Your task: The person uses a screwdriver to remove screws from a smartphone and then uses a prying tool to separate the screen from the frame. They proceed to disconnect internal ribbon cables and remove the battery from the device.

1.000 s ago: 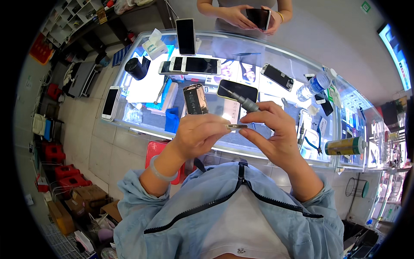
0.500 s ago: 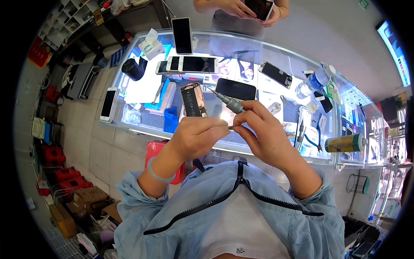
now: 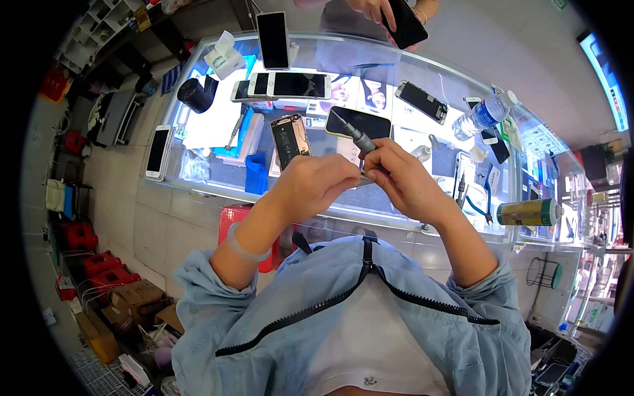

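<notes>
While my two hands meet above the near side of the glass surface [image 3: 228, 173], my left hand [image 3: 316, 185] has its thumb and fingers drawn together in a tight pinch on a small part [image 3: 364, 179]. Only a sliver of it shows between my fingertips, so I cannot tell what it is. My right hand [image 3: 406, 186] is half curled, thumb and forefinger nearly closed at the same spot, with a grey screwdriver [image 3: 361, 140] tucked along its fingers. The thin tip points away from me, over the black-screened phone [image 3: 360, 123], and works on nothing. Just beyond my left hand lies an opened phone [image 3: 290, 140], its insides facing up, with a blue cloth [image 3: 256, 173] near it.

I take the step in hand to be fine fingertip work on that small part, with the screwdriver merely parked in my grip. As I judge it, the next move calls for a steady left pinch and light right fingers; using the screwdriver would first mean turning its tip round.
</notes>
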{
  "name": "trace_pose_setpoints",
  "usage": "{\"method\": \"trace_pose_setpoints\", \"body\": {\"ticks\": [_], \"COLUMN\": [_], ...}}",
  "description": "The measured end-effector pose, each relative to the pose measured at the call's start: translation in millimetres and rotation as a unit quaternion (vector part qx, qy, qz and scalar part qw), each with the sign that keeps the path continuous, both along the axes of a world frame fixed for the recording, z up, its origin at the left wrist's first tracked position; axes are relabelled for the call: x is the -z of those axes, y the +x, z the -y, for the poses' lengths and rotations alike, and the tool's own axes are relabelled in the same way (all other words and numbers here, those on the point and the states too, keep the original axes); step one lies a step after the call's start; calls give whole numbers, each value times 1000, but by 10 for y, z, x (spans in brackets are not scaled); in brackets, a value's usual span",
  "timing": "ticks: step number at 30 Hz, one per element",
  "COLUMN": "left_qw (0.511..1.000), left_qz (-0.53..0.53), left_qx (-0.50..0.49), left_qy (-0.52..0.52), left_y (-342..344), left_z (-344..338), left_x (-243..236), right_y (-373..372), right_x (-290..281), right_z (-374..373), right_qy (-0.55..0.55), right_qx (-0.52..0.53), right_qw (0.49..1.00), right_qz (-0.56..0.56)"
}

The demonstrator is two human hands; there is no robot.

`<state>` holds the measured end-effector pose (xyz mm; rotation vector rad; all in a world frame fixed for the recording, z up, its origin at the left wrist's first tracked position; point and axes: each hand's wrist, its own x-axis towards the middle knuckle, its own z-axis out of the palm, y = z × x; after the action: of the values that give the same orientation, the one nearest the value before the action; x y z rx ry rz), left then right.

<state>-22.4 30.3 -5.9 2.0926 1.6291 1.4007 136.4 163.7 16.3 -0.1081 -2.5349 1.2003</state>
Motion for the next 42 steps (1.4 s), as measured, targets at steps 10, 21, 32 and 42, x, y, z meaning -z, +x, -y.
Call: {"method": "trace_pose_setpoints", "body": {"ticks": [10, 21, 32, 42], "left_qw": [999, 999, 999, 997], "left_qz": [27, -2, -12, -57], "left_qx": [17, 27, 31, 33], "left_qy": [-36, -39, 11, 36], "left_y": [-1, -15, 39, 85], "left_z": [-64, -74, -9, 46], "left_x": [95, 252, 193, 61], "right_y": [32, 68, 184, 200], "right_x": [112, 199, 48, -72], "right_z": [-30, -12, 32, 123], "right_qy": [9, 70, -8, 69], "right_qx": [1, 4, 25, 16], "right_qw": [1000, 997, 1000, 997], "right_qz": [19, 28, 9, -37]}}
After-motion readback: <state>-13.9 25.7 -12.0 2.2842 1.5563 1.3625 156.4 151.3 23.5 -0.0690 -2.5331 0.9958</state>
